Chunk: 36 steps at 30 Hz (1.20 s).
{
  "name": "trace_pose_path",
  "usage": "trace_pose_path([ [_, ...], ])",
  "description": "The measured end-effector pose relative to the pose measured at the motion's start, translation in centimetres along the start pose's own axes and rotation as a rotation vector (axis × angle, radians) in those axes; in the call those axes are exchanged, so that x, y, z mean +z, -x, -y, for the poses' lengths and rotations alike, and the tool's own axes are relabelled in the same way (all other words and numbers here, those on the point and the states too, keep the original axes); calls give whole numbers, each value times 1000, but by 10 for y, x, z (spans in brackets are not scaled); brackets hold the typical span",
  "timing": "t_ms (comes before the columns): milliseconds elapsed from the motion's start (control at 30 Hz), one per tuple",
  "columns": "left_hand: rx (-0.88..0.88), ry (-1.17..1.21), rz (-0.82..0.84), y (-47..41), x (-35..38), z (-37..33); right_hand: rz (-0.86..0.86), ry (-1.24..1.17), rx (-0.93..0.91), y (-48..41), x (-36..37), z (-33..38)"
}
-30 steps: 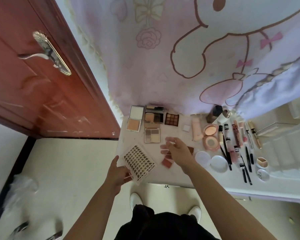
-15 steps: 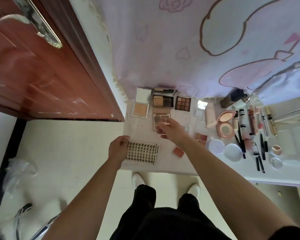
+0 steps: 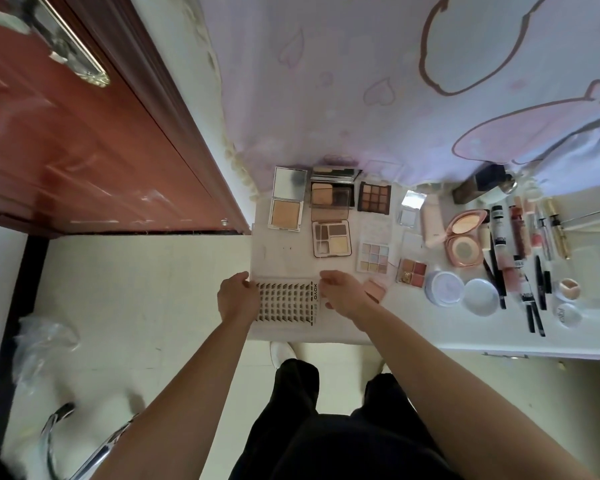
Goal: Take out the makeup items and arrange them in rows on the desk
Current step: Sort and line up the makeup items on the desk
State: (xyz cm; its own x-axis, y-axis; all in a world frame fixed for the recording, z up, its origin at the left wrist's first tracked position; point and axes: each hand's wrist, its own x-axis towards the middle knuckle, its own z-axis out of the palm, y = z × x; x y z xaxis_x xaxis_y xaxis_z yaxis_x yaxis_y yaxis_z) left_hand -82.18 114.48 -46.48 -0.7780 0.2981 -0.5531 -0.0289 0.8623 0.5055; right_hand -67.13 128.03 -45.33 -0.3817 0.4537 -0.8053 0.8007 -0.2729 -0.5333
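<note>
A white false-lash tray with rows of dark lashes lies flat at the near left corner of the white desk. My left hand grips its left edge and my right hand holds its right edge. Behind it lie open palettes: a powder compact, a contour palette, a brown eyeshadow palette, a four-pan palette and a pastel palette. A small pink blush sits beside my right hand.
To the right lie a pink cushion compact, round white jars, and several tubes and pencils. A pink cartoon curtain hangs behind the desk. A red door stands left; a chair frame is on the floor.
The lash tray went from tilted in my left hand to flat on the desk's near corner. My right hand came back from the palettes to the tray's right edge.
</note>
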Motion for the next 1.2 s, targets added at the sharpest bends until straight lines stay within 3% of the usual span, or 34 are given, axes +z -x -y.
trace_pose_path([
  [100, 20, 26, 76, 0, 2, 6, -4, -5, 20, -2, 0, -6],
  [200, -75, 63, 178, 0, -6, 20, 37, 15, 24, 6, 3, -5],
  [300, -78, -56, 175, 0, -18, 27, -24, 87, -48, 13, 1, -1],
  [433, 176, -78, 185, 7, -13, -16, -230, -16, -125, 26, -37, 2],
  [667, 657, -356, 220, 18, -3, -100, -451, -159, -151, 60, -102, 1],
  [800, 814, -468, 294, 39, 26, -145, -589, -187, -154, 81, -143, -21],
  [1000, 883, -596, 336, 57, 74, -197, -676, -201, -174, 77, -214, -25],
  [1200, 717, -790, 495, 74, 133, -200, -709, 129, -274, 45, -283, -17],
])
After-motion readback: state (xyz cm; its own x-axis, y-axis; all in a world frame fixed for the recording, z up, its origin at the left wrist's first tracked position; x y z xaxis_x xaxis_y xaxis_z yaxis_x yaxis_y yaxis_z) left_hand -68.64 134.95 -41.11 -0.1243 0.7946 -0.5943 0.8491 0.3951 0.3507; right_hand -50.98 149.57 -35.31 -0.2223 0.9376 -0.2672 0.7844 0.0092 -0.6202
